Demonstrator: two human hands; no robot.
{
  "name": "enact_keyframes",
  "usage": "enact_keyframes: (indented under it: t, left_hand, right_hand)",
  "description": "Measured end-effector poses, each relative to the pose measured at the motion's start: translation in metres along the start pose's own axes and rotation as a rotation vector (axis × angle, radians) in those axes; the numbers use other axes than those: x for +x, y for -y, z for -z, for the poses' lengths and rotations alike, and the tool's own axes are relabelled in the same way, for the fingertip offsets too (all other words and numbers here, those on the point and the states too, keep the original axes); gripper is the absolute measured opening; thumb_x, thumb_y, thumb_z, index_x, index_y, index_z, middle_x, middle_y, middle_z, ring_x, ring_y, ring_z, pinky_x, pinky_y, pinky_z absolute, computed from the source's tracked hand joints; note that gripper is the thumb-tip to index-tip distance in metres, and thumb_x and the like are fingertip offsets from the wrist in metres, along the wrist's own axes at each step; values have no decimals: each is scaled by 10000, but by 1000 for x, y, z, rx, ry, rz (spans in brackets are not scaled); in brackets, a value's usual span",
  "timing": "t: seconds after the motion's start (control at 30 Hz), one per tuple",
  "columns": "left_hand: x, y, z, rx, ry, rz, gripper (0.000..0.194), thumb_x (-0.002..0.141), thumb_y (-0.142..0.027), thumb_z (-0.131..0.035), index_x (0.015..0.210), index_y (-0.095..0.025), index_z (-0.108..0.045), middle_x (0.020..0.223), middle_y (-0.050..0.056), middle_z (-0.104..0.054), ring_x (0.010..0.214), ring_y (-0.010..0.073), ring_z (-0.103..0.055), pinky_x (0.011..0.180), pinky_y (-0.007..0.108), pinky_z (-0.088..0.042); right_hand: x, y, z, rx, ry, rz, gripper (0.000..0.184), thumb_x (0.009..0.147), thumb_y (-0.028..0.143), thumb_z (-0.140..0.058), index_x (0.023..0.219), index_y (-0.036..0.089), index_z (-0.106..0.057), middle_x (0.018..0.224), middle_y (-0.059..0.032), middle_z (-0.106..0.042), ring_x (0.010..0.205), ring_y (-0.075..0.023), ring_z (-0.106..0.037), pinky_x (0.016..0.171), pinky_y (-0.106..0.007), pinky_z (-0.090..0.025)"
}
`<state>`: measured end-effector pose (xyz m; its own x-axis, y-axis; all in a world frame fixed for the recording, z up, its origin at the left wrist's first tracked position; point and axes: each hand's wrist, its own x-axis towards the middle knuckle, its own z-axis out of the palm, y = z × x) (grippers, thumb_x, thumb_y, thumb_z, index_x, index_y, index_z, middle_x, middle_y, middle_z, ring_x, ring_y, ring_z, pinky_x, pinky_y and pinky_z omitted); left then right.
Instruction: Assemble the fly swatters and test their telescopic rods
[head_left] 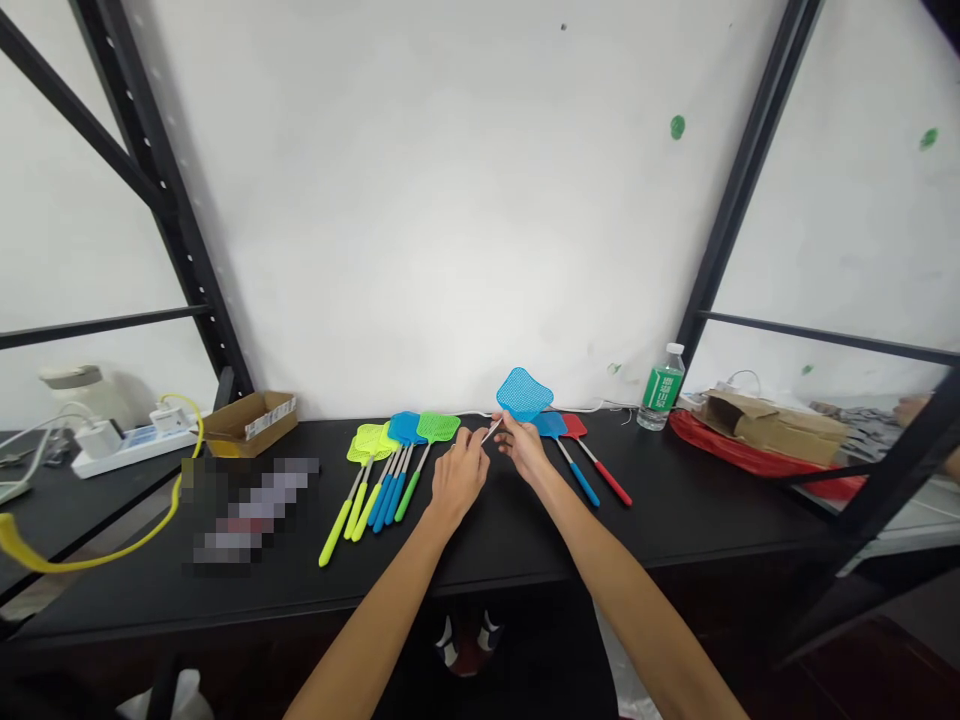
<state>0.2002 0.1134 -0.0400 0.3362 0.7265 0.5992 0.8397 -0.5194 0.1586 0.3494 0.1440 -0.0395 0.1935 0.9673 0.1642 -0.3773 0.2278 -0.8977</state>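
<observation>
A blue fly swatter (524,394) is held up over the black table, its mesh head tilted toward the wall. My left hand (459,474) is closed around its lower end, hiding the handle. Closer to the head, my right hand (523,446) pinches the thin metal rod. Left of my hands lie a green fly swatter (438,428), several blue swatters (406,428) and several yellow swatters (370,440), side by side with handles toward me. On the right rest another blue swatter (584,482) and a red swatter (613,482).
A water bottle (661,388) stands at the back right, near red material (720,446) under cardboard (772,425). An open cardboard box (251,425) and a white power strip (135,450) sit left. A yellow cable (176,495) curves there. Black shelf posts (739,190) flank the table (517,545).
</observation>
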Motion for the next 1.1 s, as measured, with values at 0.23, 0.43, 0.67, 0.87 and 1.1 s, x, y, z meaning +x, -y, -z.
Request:
enact_keyframes:
  t: [0.23, 0.43, 0.67, 0.87, 1.1]
  left_hand:
    - [-7, 9, 0, 60, 96, 18, 361, 1010, -385, -319, 1283, -299, -540, 1142, 62, -603, 823, 185, -658, 628, 271, -420]
    - [-6, 2, 2, 36, 171, 28, 393, 1019, -373, -267, 1197, -270, -602, 1084, 70, -649, 866, 195, -667, 685, 270, -426]
    - [-3, 4, 2, 12, 218, 62, 407, 1016, -385, -264, 1133, -269, -636, 1044, 81, -700, 905, 227, -672, 750, 302, -438]
    - [-3, 9, 5, 13, 280, 69, 402, 1011, -370, -269, 1044, -266, -656, 957, 77, -729, 892, 237, -680, 752, 313, -427]
    - [-3, 18, 11, -3, 227, 56, 343, 1001, -370, -333, 1034, -273, -660, 1007, 54, -723, 932, 228, -668, 747, 299, -422]
  right_hand:
    - [0, -16, 14, -245, -59, 72, 379, 709, 500, -742, 822, 139, -726, 815, -77, -707, 615, -112, -615, 451, -168, -427]
    - [4, -19, 20, -456, -124, 159, 414, 746, 532, -628, 777, 130, -720, 690, -58, -677, 643, -147, -613, 457, -191, -431]
    - [9, -23, 23, -532, -124, 165, 421, 774, 555, -577, 786, 151, -695, 699, -50, -663, 676, -170, -639, 471, -207, -467]
    - [14, -20, 31, -536, -240, 179, 414, 813, 539, -533, 806, 147, -667, 730, -59, -655, 661, -168, -641, 465, -221, -489]
    - [18, -14, 45, -438, -388, 232, 435, 817, 576, -524, 794, 156, -632, 724, -54, -648, 614, -157, -638, 444, -218, -485]
